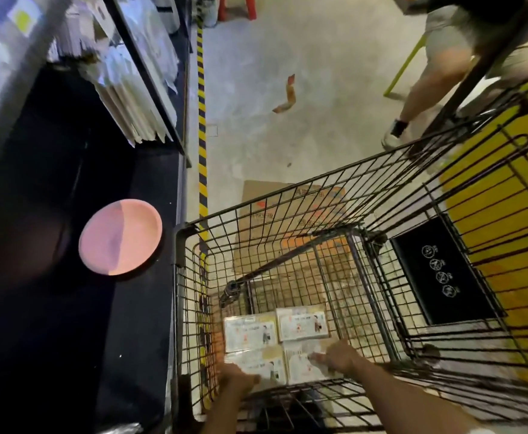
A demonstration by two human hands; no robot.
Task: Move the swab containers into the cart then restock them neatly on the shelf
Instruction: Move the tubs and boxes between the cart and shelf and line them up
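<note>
Swab containers (pixel 276 346) lay four together, flat on the cart (pixel 287 245) floor. Our left hand (pixel 236 379) and right hand (pixel 339 355) curled fingers over the near pair; we judged squaring them flush best.

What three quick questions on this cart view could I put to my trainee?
1. True or false: the swab containers lie inside the wire cart.
2. How many containers show in the cart? A) two B) four C) six
3. Fill in: the round pink plate sits on the dark ____ beside the cart.

Key: 1 true, in a two-by-two block on the cart floor. 2 B. 3 shelf. Extra: the left hand and right hand both reach the near containers; blur hides each grip.
</note>
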